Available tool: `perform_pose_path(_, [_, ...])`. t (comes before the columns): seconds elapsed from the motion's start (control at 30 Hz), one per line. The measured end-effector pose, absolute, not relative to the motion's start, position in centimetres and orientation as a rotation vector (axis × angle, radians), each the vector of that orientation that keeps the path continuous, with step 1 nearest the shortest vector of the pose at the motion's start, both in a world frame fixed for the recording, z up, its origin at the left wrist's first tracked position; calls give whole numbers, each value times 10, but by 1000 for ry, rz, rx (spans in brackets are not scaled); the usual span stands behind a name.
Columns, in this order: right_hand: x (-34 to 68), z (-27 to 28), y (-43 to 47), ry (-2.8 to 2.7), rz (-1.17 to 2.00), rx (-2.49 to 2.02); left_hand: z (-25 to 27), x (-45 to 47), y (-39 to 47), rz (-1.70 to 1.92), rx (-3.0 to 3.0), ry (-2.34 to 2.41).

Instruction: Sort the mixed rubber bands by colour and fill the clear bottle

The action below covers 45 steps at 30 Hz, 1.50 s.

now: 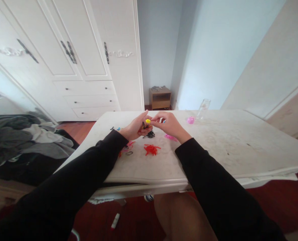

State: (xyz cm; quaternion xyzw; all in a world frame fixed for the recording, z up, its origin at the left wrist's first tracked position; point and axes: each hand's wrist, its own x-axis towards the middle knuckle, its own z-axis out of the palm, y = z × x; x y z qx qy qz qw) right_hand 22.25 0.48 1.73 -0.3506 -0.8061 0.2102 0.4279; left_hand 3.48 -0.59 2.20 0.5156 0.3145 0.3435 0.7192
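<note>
My left hand [135,128] is cupped above the table, its fingers curled around a few small black rubber bands [145,126] and a bright yellow bit [148,121]. From the right, my right hand [165,123] meets it with thumb and forefinger pinched beside the yellow bit; what sits between those fingertips is too small to make out. Below the hands lie a black pile of bands [151,134] and a red pile [151,149]. A pink pile [170,137] is partly under my right wrist. One loose black band [129,153] rests near mixed bands [125,149] by my left sleeve.
Toward the table's back right stand a clear glass bottle [203,109] and a round pink object [190,120]. The white table [214,150] has a worn, stained top. Dark clothes [38,137] are heaped at left. A white marker [115,221] lies on the floor.
</note>
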Motion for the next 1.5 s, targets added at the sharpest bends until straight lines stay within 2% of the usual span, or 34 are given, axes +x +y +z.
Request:
perform_pose_path(0.87, [213, 11, 3, -2132, 611, -853, 19, 40, -12, 678, 1264, 783])
perform_pose_path(1.17, [213, 12, 3, -1939, 581, -837, 17, 39, -9, 637, 1238, 797])
perform_pose_path(1.37, [215, 12, 3, -1856, 515, -902, 23, 33, -6, 792, 1186, 873])
perform_pose_path(1.5, [214, 7, 3, -2048, 493, -923, 27, 25, -2, 935, 1205, 938])
